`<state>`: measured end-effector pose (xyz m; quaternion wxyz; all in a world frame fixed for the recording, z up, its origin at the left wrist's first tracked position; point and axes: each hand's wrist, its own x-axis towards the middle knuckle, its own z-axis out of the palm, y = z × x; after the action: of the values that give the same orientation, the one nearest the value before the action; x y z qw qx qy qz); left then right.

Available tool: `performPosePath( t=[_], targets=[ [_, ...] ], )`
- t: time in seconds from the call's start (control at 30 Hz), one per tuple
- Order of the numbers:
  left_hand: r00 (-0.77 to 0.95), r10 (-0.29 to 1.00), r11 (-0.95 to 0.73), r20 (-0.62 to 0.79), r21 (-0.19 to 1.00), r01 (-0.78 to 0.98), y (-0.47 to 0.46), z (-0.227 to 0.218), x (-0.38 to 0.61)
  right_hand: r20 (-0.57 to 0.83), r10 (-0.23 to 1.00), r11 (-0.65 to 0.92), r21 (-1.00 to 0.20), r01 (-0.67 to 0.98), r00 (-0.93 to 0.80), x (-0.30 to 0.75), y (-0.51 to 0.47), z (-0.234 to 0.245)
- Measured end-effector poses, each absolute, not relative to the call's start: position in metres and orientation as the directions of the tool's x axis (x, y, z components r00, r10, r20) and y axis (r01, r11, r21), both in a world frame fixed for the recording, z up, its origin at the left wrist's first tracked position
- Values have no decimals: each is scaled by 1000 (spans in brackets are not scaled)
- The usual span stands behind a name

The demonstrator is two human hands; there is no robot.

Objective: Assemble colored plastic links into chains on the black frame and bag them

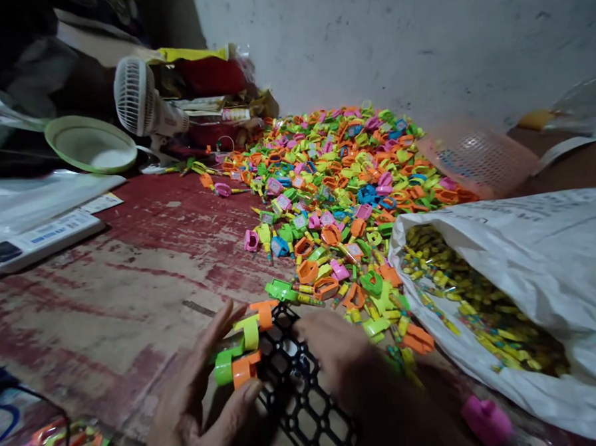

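Observation:
My left hand (202, 401) curls round several bright plastic clip-like pieces (244, 367) in orange, yellow and green, its thumb against the lowest orange one. They stand in a row along the left edge of a black plastic lattice (304, 399). Over the right side of that lattice is my right hand (329, 348), smeared by motion and in shadow; its fingers cannot be made out. Just beyond lies a green piece (280, 290) beside a yellow candy-like tube (309, 300), at the near edge of a large pile of coloured plastic pieces (336, 181).
On the right, an open white sack (545, 270) holds many small yellow tubes (475, 307); a pink piece (487, 421) lies near it. A pink mesh basket (479, 157) leans behind. At left are a fan (136, 98), a green-rimmed bowl (91, 144) and a white flat box (44, 239).

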<state>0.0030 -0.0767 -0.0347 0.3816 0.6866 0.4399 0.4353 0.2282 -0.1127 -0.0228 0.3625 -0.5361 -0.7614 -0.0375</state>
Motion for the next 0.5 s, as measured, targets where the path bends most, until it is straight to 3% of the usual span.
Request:
performPosePath(
  t=[0.07,0.13,0.23,0.5],
  targets=[
    [248,916,-383,314,869,312,-75,-32,2,492,865,217,-181,959,-103,274,-97,6],
    [248,905,-419,346,826,378,-73,-24,1,300,954,13,-2,1000,-12,314,-77,26],
    [267,898,-438,350,770,464,-67,-6,2,45,999,-26,175,984,19,348,-49,30],
    [286,874,-486,394,677,552,-62,10,27,27,997,73,166,983,-78,356,-35,19]
  ],
)
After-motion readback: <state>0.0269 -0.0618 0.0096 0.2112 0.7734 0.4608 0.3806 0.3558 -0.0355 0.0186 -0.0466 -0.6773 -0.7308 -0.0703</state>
